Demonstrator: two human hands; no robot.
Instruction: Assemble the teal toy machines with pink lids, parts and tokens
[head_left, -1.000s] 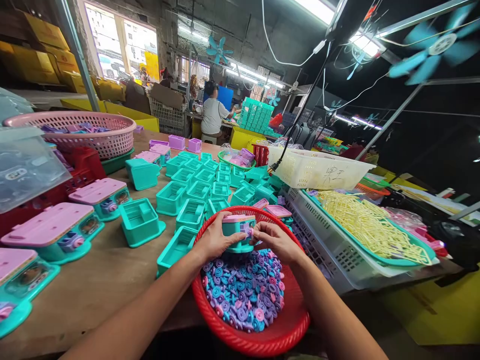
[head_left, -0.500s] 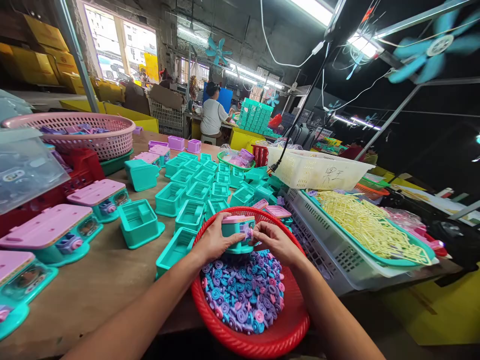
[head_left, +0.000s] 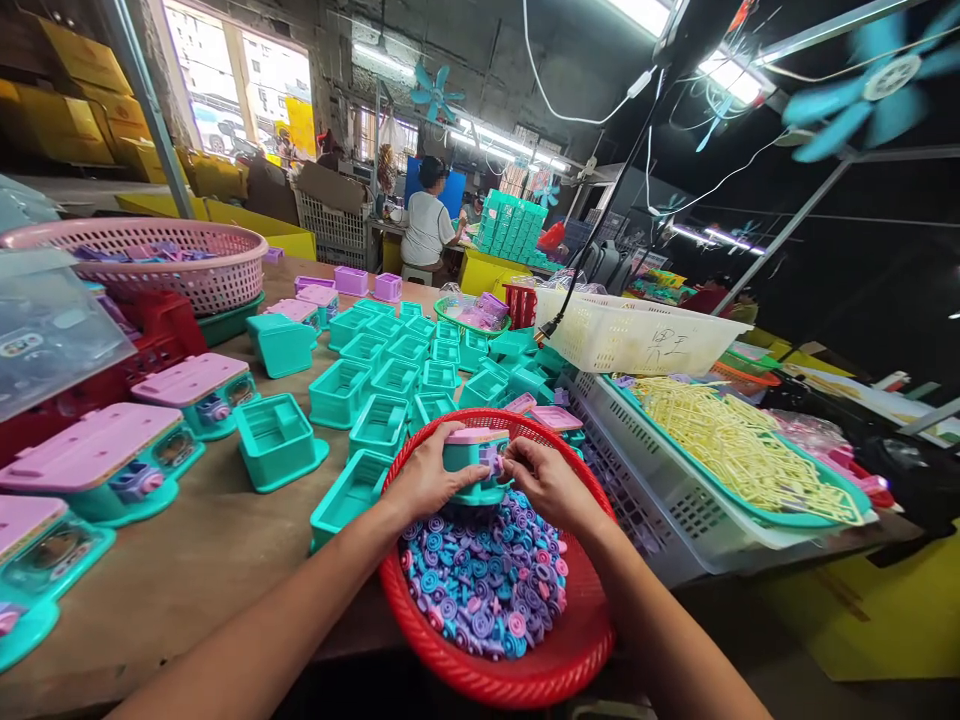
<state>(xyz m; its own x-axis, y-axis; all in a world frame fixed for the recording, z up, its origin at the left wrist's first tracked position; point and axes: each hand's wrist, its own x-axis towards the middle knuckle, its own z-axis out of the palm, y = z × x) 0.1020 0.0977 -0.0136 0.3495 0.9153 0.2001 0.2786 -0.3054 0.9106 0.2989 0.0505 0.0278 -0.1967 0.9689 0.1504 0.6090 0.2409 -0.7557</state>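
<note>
My left hand (head_left: 427,482) is closed around a small teal toy box with a pink lid (head_left: 466,462), held over a red basket (head_left: 510,692). Its thumb lies across the front of the box. At the side of a purple fitting (head_left: 491,460) on that front, my right hand (head_left: 553,485) pinches a small knob, mostly covered by the fingertips. Beneath both hands, the basket holds a heap of swirl-shaped pieces (head_left: 480,590) in purple, blue and pink.
Teal open boxes (head_left: 341,392) crowd the table ahead. Pink-lidded toys (head_left: 97,450) line the left, near a pink basket (head_left: 225,280). To the right, yellow plastic sticks (head_left: 720,440) fill a tray beside a white crate (head_left: 637,335). A person (head_left: 427,225) sits farther back.
Both hands keep the toy box in nearly the same place. The right hand has turned slightly, its fingers more curled at the knob. The view has shifted a little.
</note>
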